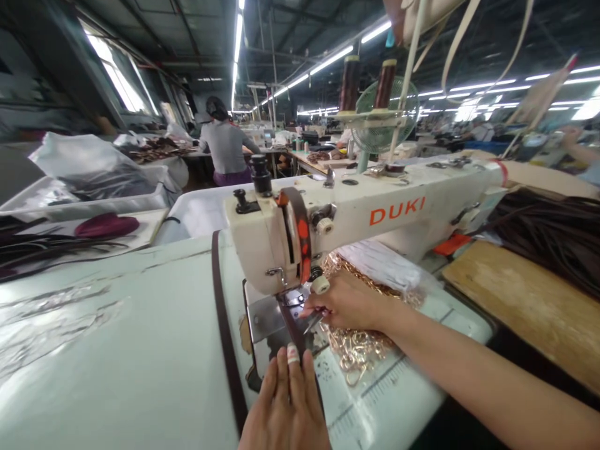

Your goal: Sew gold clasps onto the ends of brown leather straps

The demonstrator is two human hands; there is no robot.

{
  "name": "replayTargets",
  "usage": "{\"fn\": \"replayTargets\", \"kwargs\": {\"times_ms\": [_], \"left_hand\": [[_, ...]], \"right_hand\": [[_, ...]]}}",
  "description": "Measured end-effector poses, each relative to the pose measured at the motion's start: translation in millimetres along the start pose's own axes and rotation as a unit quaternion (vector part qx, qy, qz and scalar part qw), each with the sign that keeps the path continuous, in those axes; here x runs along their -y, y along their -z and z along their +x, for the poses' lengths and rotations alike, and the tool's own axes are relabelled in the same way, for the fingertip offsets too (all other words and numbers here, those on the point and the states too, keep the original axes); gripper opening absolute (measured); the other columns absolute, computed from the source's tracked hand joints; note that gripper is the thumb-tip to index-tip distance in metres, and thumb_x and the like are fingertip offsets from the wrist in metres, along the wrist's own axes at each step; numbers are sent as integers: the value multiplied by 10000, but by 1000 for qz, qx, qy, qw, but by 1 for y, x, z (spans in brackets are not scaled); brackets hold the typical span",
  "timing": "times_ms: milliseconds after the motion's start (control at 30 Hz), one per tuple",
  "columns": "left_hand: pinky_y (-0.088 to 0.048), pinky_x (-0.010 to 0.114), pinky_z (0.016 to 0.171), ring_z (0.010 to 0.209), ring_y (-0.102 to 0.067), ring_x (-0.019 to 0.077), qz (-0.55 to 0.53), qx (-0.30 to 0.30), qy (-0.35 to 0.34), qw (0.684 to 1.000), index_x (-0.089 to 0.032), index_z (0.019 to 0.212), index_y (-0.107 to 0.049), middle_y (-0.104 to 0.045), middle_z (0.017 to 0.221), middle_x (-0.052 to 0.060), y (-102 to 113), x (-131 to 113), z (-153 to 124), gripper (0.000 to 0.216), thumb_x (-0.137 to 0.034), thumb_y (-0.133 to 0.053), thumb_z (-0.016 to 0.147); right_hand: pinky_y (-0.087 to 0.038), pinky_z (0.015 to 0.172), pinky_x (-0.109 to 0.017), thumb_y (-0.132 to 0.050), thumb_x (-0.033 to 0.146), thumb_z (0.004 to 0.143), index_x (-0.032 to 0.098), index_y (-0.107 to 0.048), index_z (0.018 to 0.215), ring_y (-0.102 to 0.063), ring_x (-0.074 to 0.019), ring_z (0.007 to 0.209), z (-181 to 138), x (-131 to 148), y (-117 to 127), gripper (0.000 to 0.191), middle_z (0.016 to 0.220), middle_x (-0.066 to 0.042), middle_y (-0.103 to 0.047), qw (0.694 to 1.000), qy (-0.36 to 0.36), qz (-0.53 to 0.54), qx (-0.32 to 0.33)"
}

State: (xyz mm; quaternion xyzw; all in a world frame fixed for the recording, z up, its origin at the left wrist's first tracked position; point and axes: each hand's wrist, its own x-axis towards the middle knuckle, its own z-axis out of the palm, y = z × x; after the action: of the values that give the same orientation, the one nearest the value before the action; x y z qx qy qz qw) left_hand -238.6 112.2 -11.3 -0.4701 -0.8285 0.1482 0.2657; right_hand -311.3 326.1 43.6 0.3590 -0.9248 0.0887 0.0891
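Observation:
A cream DUKI sewing machine (398,209) stands on the pale table (117,350). A dark brown strap (224,325) runs across the table and under the needle area (293,299). My left hand (288,403) lies flat with fingers stretched out, pressing the strap in front of the needle plate; one finger wears a taped wrap. My right hand (349,303) is closed in a pinch on small metal snips (312,323) right beside the presser foot. A pile of gold chain (359,344) lies under my right wrist.
A wooden board (525,300) and dark straps (553,234) lie to the right. Two thread cones (349,81) and a green fan (379,115) stand behind the machine. White bins (94,203) sit at the left. A seated person (226,147) works farther back.

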Motion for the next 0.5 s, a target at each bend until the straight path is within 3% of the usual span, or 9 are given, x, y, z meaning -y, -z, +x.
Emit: {"fn": "replayTargets", "kwargs": {"times_ms": [167, 333, 500], "left_hand": [[-544, 351, 845, 1031, -614, 318, -8, 40, 21, 999, -33, 1171, -596, -637, 1107, 222, 10, -5, 7, 395, -246, -427, 885], [-524, 373, 891, 1082, -582, 323, -14, 56, 90, 994, -72, 1154, -626, -640, 1118, 196, 12, -13, 10, 350, -191, -509, 847], [-551, 349, 836, 1014, -627, 310, -1, -16, 30, 999, -75, 1158, -613, -668, 1075, 175, -3, -9, 1, 356, -176, -492, 839]], "right_hand": [[-367, 607, -235, -602, 204, 803, 239, -705, 910, -607, -116, 686, 0, 0, -2, 153, 788, 18, -689, 1000, -3, 14, 9], [-382, 640, -241, -596, 202, 805, 272, -703, 944, -622, -130, 740, 0, -1, -5, 189, 790, 24, -690, 1000, 0, 27, 6], [-387, 640, -245, -590, 215, 812, 265, -706, 937, -628, -132, 734, 0, 1, -2, 178, 811, 18, -699, 999, 1, 30, 17]]}}
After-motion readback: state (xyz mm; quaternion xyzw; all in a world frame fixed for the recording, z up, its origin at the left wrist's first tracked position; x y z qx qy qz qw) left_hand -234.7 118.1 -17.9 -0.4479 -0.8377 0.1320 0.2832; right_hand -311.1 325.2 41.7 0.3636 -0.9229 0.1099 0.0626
